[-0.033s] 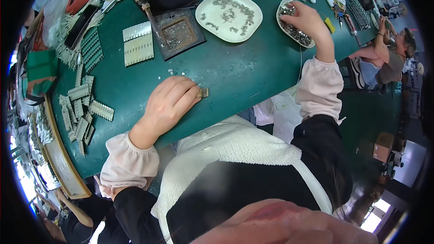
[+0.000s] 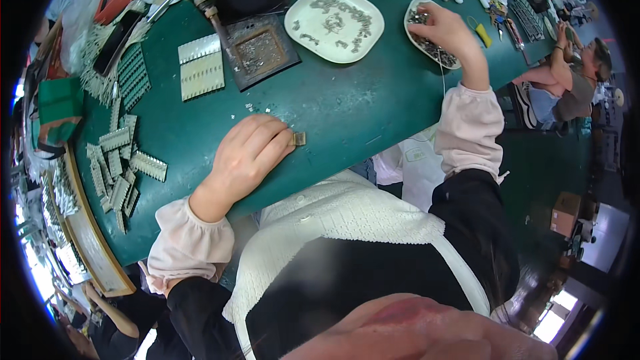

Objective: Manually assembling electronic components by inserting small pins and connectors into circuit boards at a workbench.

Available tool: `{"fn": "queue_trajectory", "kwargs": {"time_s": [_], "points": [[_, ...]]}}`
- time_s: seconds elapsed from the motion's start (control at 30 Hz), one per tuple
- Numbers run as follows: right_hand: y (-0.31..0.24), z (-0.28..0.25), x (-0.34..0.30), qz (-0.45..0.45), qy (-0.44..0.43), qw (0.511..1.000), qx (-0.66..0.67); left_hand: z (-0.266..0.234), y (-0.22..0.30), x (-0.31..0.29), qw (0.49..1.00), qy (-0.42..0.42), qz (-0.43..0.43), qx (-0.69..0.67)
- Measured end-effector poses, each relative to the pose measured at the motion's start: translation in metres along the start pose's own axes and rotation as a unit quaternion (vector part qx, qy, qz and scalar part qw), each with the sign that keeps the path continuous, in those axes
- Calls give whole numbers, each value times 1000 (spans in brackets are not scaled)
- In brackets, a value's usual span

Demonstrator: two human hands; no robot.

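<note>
On the green table close to my body, my left hand [image 2: 248, 153] lies with its fingers curled over a small strip. Only the strip's brownish end [image 2: 299, 139] sticks out past the fingertips; the rest is hidden. Farther off to the right, my right hand [image 2: 453, 35] reaches into a small white dish [image 2: 408, 21] of shiny metal parts [image 2: 432, 51]. Its thumb and forefinger are bent toward each other among the parts. Whatever they pinch is too small to make out. Several tiny bright pieces [image 2: 251, 108] lie just beyond my left hand.
A white tray [image 2: 293, 27] of small grey parts stands left of the dish. Beside it are a soldering iron [image 2: 220, 23] over a dark metal pan [image 2: 287, 63] and a pale toothed block [image 2: 201, 75]. Loose strips [image 2: 120, 160] pile up at left. A person [image 2: 587, 70] sits far right.
The things on the table sit slightly farther left in the picture. My right hand has shifted a little left over the dish; my left hand stays on the strip.
</note>
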State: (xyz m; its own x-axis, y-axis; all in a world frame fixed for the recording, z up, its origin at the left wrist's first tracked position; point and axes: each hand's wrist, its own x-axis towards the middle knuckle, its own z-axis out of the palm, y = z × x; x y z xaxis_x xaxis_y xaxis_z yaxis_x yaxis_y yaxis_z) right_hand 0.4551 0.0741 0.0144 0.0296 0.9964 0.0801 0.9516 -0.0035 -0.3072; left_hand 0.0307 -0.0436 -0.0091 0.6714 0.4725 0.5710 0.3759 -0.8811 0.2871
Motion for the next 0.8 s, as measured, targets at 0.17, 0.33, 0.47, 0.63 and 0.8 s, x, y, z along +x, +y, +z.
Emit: {"fn": "queue_trajectory", "kwargs": {"time_s": [0.17,0.33,0.47,0.63,0.8], "points": [[4,14,4,12,-2,1000,-26,3,0,3,1000,3,13,18],[5,14,2,4,45,997,-70,4,4,3,999,9,38,27],[15,11,2,-21,62,997,-36,5,4,4,999,2,44,30],[20,13,1,-45,116,992,-18,5,4,0,997,7,52,54],[-32,2,-21,-73,110,991,1,8,9,-2,996,26,73,51]]}}
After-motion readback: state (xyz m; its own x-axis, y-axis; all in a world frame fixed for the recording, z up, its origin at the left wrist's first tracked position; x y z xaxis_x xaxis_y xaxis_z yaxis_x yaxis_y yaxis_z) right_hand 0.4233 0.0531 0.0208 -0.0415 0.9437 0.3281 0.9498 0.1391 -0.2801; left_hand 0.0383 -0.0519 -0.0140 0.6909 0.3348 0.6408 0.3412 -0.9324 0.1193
